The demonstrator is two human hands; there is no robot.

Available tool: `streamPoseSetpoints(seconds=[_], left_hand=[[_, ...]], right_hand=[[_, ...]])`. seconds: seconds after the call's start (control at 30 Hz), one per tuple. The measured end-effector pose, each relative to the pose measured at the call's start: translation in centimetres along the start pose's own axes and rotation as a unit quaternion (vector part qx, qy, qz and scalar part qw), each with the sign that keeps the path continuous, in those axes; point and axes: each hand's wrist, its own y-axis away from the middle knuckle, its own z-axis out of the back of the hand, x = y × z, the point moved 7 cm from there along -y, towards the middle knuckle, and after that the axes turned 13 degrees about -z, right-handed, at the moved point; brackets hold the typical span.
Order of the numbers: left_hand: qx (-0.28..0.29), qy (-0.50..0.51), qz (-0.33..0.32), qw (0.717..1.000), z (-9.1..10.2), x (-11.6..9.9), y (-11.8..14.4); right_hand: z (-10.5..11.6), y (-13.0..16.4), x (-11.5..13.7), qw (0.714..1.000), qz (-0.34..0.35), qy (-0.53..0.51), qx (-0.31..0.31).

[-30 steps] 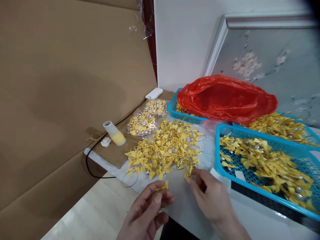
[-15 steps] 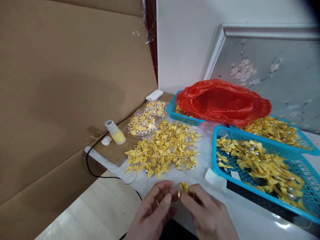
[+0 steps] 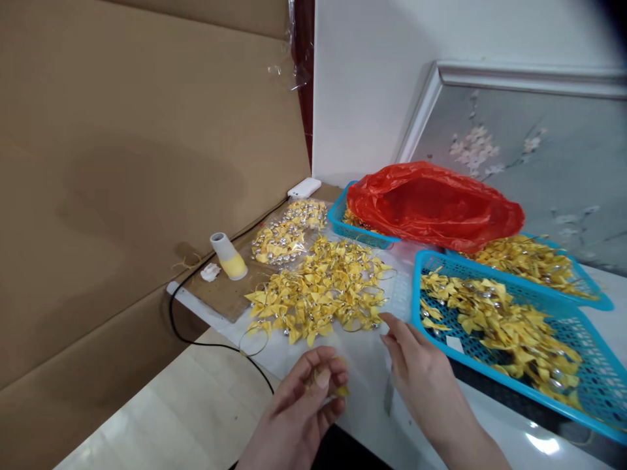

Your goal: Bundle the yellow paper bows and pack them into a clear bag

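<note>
My left hand is curled over the near edge of the white table, its fingers closed on a yellow ribbon bow that is mostly hidden behind them. Right of it, my right hand reaches to the near right edge of a pile of yellow ribbon bows. Its thumb and index finger are pinched together beside the pile; whatever is between them is too small to make out. The piled bows carry thin gold cord loops and small silver balls.
Blue baskets of bows stand on the right, the nearest basket beside my right forearm. A red plastic bag lies over the back baskets. Left are a grey-and-yellow cone, a black cable and clear-bagged bows.
My right hand has moved away from my left hand, forward and right to the pile's edge. The bow that was between both hands is now in my left hand alone.
</note>
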Motion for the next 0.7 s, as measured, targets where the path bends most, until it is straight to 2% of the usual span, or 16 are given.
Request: streamPoseSetpoints(seconds=[0.17, 0.3, 0.43, 0.6, 0.7], left_hand=[[0.004, 0.006, -0.021, 1.000, 0.3, -0.3, 0.4], [-0.001, 0.006, -0.025, 1.000, 0.5, -0.6, 0.6], [0.022, 0.017, -0.016, 0.999, -0.1, -0.1, 0.5], [0.052, 0.027, 0.011, 0.998, -0.4, 1.2, 0.1], [0.068, 0.047, 0.006, 0.997, -0.3, 1.6, -0.2]], right_hand=[[-1.2, -0.2, 0.2, 0.999, -0.008, 0.015, 0.044], [-0.9, 0.3, -0.2, 0.999, -0.016, -0.007, 0.042], [-0.6, 0.7, -0.1, 0.997, -0.028, -0.060, 0.051], [-0.8, 1.2, 1.5, 0.985, -0.029, -0.154, 0.073], [-1.0, 1.8, 3.1, 0.983, 0.011, -0.165, 0.076]])
